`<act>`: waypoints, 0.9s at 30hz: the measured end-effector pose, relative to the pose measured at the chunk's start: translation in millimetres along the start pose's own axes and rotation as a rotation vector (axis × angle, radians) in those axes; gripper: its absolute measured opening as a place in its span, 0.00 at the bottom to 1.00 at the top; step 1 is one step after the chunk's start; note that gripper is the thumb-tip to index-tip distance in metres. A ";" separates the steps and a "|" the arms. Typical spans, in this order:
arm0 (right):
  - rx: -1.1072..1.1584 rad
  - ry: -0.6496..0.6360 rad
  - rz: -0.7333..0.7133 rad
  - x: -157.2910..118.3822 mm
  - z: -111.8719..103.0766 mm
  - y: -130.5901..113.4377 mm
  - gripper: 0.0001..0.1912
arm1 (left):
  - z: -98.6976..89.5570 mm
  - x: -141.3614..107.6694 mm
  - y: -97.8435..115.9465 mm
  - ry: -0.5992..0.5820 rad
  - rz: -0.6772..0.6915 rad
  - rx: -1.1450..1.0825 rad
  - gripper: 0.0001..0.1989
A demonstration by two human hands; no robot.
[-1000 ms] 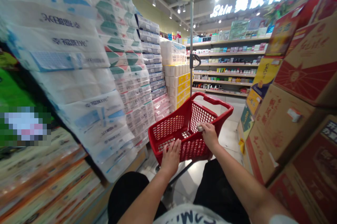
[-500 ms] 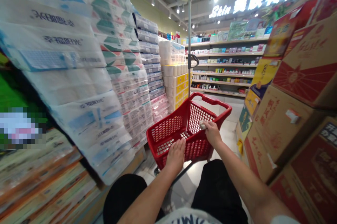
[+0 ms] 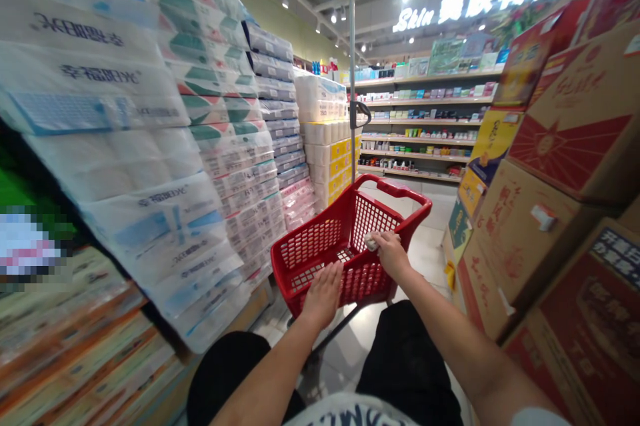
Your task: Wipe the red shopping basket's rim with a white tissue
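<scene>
A red plastic shopping cart [image 3: 365, 289] with a perforated basket stands in front of my knees, its handle at the far right. My left hand [image 3: 323, 293] lies on the basket's near rim, fingers stretched out together and nothing seen in them. Farther right on the same side, my right hand [image 3: 393, 254] is closed on a crumpled greyish-white cloth [image 3: 371, 242], which touches the rim. The palm side of my right hand is hidden. Inside the basket I see only its red grid walls and floor.
Tall stacks of wrapped tissue packs [image 3: 115, 93] line the left. Cardboard cartons [image 3: 530, 233] are piled close on the right. A metal pole [image 3: 353, 46] rises behind the cart. Shelves of small goods [image 3: 420, 113] stand at the back, beyond tiled floor [image 3: 433, 246].
My right hand with the cloth has slid a little leftward along the basket rim. My left hand stays on the rim. The whole view has shifted slightly.
</scene>
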State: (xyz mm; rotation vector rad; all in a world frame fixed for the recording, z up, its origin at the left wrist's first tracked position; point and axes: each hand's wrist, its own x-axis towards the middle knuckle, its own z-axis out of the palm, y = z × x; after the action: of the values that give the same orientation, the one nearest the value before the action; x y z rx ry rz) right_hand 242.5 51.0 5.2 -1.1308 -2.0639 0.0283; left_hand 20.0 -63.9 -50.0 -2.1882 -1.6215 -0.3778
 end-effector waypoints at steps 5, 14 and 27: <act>0.037 -0.051 -0.040 2.6 20.1 -21.5 0.23 | -0.9 -7.3 -20.4 0.004 -0.006 0.051 0.34; -0.010 -0.134 -0.181 5.7 26.6 -55.6 0.24 | -12.7 7.8 -18.0 -0.080 -0.166 0.054 0.34; -0.208 -0.078 -0.001 16.6 -7.4 -62.1 0.20 | -20.6 29.3 -7.8 -0.192 -0.342 0.099 0.39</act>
State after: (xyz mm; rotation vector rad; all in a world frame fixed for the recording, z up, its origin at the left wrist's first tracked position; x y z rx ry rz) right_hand 197.9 23.0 42.8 -1.2717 -2.1747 -0.1479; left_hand 21.5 -46.4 -17.7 -1.9230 -2.0796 -0.1777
